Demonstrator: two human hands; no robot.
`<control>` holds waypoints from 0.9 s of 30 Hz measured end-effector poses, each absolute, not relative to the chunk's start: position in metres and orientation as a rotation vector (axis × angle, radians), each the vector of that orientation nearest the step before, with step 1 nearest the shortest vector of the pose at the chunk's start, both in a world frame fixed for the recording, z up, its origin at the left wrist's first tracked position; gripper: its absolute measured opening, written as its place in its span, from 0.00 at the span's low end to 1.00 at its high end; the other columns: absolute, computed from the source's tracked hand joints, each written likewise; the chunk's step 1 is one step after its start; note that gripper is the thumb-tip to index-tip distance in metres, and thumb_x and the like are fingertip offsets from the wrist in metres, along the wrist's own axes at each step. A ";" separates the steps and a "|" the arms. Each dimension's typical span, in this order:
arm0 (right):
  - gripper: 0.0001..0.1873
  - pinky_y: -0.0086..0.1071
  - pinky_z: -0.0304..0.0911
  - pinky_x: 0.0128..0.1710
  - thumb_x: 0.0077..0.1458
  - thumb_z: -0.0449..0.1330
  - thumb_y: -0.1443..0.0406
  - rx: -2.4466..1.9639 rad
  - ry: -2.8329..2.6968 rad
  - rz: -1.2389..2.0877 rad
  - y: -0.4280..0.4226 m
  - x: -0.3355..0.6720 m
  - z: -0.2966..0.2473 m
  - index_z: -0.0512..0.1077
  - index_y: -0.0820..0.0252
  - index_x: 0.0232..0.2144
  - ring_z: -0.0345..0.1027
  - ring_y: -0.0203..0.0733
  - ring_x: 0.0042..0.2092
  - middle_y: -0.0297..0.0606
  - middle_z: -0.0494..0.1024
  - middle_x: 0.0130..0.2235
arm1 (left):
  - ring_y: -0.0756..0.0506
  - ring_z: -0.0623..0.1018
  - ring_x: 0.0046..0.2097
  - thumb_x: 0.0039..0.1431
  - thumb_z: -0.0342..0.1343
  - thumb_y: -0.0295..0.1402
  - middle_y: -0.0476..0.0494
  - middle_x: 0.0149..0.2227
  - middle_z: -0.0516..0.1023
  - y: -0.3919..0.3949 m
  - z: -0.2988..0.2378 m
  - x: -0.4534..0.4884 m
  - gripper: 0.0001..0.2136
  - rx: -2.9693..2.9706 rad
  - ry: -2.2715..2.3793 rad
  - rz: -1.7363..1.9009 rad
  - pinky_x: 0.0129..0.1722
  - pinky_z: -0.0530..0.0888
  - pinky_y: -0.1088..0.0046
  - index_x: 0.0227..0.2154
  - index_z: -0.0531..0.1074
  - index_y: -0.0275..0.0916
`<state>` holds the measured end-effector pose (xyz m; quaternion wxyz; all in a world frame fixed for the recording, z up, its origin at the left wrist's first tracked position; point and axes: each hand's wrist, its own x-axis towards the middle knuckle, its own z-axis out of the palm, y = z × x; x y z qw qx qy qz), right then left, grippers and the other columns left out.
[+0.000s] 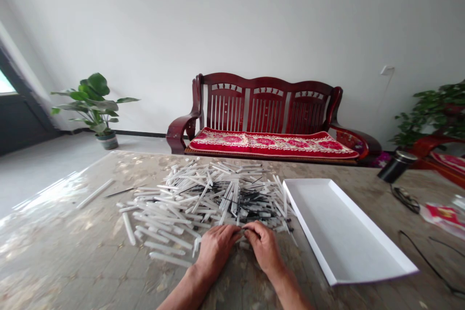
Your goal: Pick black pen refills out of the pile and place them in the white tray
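Observation:
A big heap of white plastic pen barrels (203, 193) mixed with thin black refills lies on the marble-patterned table (65, 252). My left hand (217, 247) and my right hand (264, 244) rest at the near edge of the heap, fingertips meeting. Both are curled in a pinch around a small white piece (242, 232) between them, hard to name. An empty white tray (341, 227) lies just right of my right hand.
Loose barrels and a black refill (119, 193) are scattered to the left. A black cup (395, 165), glasses (405, 198), a cable (428, 261) and a red packet (445, 215) sit at the table's right. Behind stand a red wooden bench (265, 121) and potted plants (96, 106).

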<state>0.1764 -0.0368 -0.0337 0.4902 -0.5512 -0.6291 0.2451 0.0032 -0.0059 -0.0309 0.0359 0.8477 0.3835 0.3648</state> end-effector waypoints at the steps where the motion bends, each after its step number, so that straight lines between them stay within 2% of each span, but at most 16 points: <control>1: 0.08 0.27 0.67 0.40 0.58 0.58 0.66 -1.338 -1.530 0.600 -0.037 0.177 -0.033 0.79 0.53 0.35 0.75 0.40 0.38 0.34 0.81 0.35 | 0.50 0.80 0.29 0.67 0.51 0.36 0.51 0.28 0.81 -0.006 -0.031 0.003 0.09 2.606 1.174 1.129 0.31 0.74 0.78 0.34 0.75 0.43; 12: 0.13 0.27 0.65 0.39 0.64 0.54 0.60 -1.338 -1.542 0.621 -0.038 0.178 -0.033 0.77 0.56 0.36 0.74 0.41 0.38 0.36 0.81 0.35 | 0.50 0.80 0.28 0.68 0.48 0.38 0.51 0.27 0.81 -0.006 -0.030 0.003 0.12 2.608 1.161 1.208 0.30 0.72 0.77 0.34 0.75 0.43; 17: 0.11 0.27 0.63 0.35 0.62 0.56 0.63 -1.388 -1.569 0.531 -0.038 0.177 -0.035 0.76 0.57 0.31 0.72 0.40 0.34 0.35 0.79 0.31 | 0.49 0.80 0.29 0.68 0.49 0.37 0.51 0.27 0.81 -0.006 -0.031 0.003 0.11 2.621 1.167 1.169 0.31 0.72 0.77 0.34 0.75 0.42; 27: 0.09 0.26 0.66 0.39 0.57 0.57 0.66 -1.308 -1.461 0.585 -0.034 0.179 -0.040 0.78 0.54 0.34 0.75 0.40 0.37 0.34 0.81 0.34 | 0.48 0.81 0.29 0.64 0.54 0.30 0.51 0.28 0.82 -0.005 -0.034 0.003 0.06 2.619 1.267 1.023 0.30 0.72 0.76 0.34 0.76 0.42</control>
